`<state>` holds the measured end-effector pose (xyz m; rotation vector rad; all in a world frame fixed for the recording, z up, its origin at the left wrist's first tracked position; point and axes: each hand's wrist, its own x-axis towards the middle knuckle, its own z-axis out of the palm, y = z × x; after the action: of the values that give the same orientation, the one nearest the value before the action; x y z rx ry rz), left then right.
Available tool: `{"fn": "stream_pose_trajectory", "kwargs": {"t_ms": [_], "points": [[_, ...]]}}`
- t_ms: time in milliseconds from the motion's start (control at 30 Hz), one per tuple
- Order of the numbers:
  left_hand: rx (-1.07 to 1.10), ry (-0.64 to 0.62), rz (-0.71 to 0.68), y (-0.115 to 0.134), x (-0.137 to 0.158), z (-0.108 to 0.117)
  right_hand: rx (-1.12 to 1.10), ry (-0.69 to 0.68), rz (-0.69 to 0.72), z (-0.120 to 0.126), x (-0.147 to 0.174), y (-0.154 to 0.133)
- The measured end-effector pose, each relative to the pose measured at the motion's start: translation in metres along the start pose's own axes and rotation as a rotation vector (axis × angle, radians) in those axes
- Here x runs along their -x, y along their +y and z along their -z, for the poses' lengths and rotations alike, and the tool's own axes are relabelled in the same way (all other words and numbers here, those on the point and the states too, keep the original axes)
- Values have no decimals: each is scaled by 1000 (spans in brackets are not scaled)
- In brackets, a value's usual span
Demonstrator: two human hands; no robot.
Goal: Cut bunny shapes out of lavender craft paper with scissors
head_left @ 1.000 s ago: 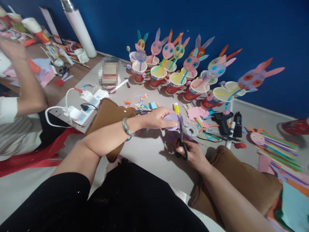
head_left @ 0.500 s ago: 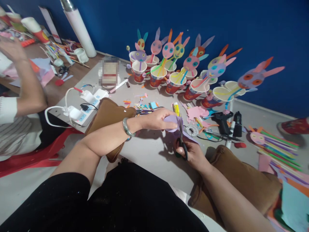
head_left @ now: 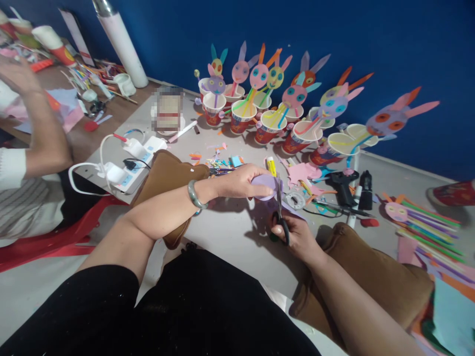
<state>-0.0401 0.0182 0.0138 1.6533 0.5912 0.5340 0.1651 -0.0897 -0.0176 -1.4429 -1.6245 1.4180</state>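
Note:
Between the thumb and fingers of my left hand (head_left: 241, 182) is a piece of purple paper (head_left: 265, 187) with a rounded edge. My right hand (head_left: 297, 238) grips black-handled scissors (head_left: 281, 217), their blades pointing away from me and meeting the paper's right side. A strip of the purple paper hangs to the right of the blades. Just beyond the paper lies a yellow glue stick (head_left: 271, 166). Pink paper scraps (head_left: 302, 173) and a white ring-shaped tape roll (head_left: 295, 200) are to the right of it.
Paper cups (head_left: 270, 127) with rabbit-faced paper figures line the blue wall. A black glue gun (head_left: 343, 188) lies right, beside a brown cushion (head_left: 371, 277). Another brown cushion (head_left: 166, 183) and a power strip (head_left: 143, 165) are left. A co-worker's arm (head_left: 46, 123) shows far left.
The purple paper and the scissors have shifted very slightly in my hands, with the blades still at the paper's right edge. Everything else stays in place.

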Motion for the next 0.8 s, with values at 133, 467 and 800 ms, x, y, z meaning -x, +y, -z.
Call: {"fn": "stream_pose_trajectory", "kwargs": {"t_ms": [133, 467, 800], "points": [[0, -10, -10, -2, -1, -1, 8, -26, 20, 0, -1, -2], [-42, -46, -50, -6, -2, -1, -8, -29, 33, 0, -1, -2], [-26, -15, -5, -1, 0, 0, -20, -5, 22, 0, 0, 1]]}}
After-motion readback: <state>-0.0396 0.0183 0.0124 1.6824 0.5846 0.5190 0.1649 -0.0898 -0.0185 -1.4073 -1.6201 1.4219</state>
